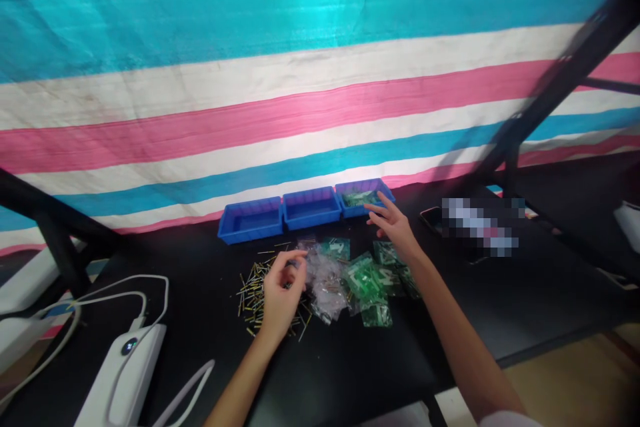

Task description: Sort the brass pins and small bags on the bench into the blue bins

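My left hand (281, 290) is curled with thumb and fingertips close together, above the right side of a heap of thin yellow-and-silver pins (253, 290). What the fingertips hold, if anything, is too small to make out. Right beside that hand lies a pile of small clear plastic bags (327, 287). Fingers apart and holding nothing visible, my right hand (394, 225) is at the near edge of the right blue bin (366, 211). Green-tinted bags (359, 198) lie inside that bin. More green-tinted bags (367, 280) are heaped on the black table below my right hand.
The left blue bin (250, 235) and middle blue bin (311, 219) stand in a row with the right one, against a striped sheet (300, 100). A white power bank (125, 373) with cables is at left. A phone (431, 219) lies at right.
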The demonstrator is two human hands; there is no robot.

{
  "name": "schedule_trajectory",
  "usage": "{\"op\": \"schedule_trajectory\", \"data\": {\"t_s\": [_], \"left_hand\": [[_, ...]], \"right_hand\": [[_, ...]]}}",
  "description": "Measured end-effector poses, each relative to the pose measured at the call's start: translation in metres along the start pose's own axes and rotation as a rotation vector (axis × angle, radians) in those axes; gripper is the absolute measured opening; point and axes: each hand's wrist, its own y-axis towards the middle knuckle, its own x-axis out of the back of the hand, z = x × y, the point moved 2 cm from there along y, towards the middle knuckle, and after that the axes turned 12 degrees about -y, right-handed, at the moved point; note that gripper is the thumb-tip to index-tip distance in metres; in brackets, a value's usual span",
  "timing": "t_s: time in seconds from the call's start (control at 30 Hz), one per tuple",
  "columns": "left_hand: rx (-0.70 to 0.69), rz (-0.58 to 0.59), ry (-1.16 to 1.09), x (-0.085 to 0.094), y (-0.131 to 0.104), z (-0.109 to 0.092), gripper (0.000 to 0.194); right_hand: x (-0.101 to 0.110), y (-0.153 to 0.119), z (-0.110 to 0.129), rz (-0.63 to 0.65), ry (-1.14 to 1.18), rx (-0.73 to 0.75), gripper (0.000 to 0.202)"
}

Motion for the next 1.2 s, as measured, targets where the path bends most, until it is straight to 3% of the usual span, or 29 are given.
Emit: {"op": "schedule_trajectory", "data": {"t_s": [0.07,0.23,0.37,0.47,0.67,0.93,1.13,1.2], "left_hand": [[0.004,0.007,0.000,0.000,0.000,0.001,0.017],[0.002,0.005,0.003,-0.003,0.000,0.000,0.017],[0.000,0.016,0.009,-0.003,0.000,0.000,0.017],[-0.003,0.025,0.013,-0.002,0.000,0.003,0.017],[-0.015,0.037,0.018,-0.002,0.001,0.005,0.017],[-0.011,0.038,0.031,-0.003,0.001,0.004,0.017],[-0.016,0.041,0.021,-0.003,0.000,0.004,0.016],[-0.012,0.041,0.018,-0.003,0.000,0.004,0.017]], "right_hand": [[-0.001,-0.001,-0.001,0.039,-0.113,0.054,0.072],[-0.020,-0.013,0.003,0.135,-0.469,0.248,0.033],[-0.043,-0.029,0.005,0.298,-0.666,0.378,0.043],[-0.050,-0.034,0.003,0.318,-0.796,0.379,0.051],[-0.043,-0.029,-0.001,0.267,-0.858,0.341,0.061],[-0.044,-0.030,-0.005,0.308,-0.941,0.364,0.046],[-0.041,-0.026,-0.006,0.239,-0.912,0.309,0.072],[-0.042,-0.027,-0.002,0.248,-0.820,0.315,0.071]]}}
